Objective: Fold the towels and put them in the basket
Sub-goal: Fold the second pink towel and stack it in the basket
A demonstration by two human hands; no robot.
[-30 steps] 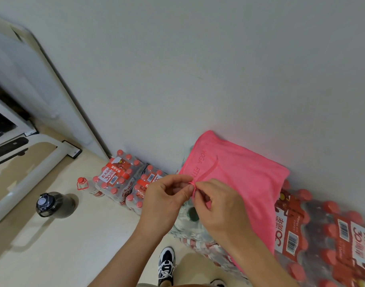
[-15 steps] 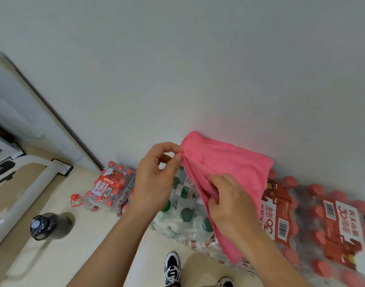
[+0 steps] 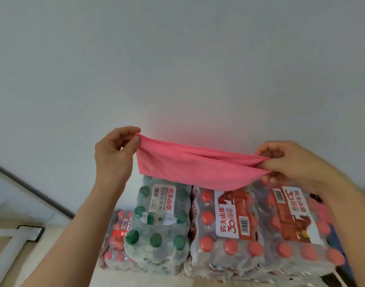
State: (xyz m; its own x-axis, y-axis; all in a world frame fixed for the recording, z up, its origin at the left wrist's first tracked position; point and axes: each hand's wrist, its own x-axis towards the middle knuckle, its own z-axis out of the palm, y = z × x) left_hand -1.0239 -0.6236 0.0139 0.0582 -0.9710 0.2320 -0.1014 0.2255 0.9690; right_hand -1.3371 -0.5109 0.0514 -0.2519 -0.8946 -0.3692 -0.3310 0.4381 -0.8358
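Note:
A pink towel hangs stretched in the air between my two hands, above stacked packs of water bottles. My left hand pinches its left corner between thumb and fingers. At the opposite end, my right hand pinches the doubled right corner. The towel sags in a fold between them, close to the white wall. No basket is in view.
Shrink-wrapped water bottle packs stand against the wall below the towel: a green-capped pack, red-capped packs to its right and a lower red-capped pack on the floor at left. A white metal frame lies on the floor at far left.
Both hands have lifted the towel off the packs and moved apart, stretching it out between them. The view has shifted right and closer to the packs.

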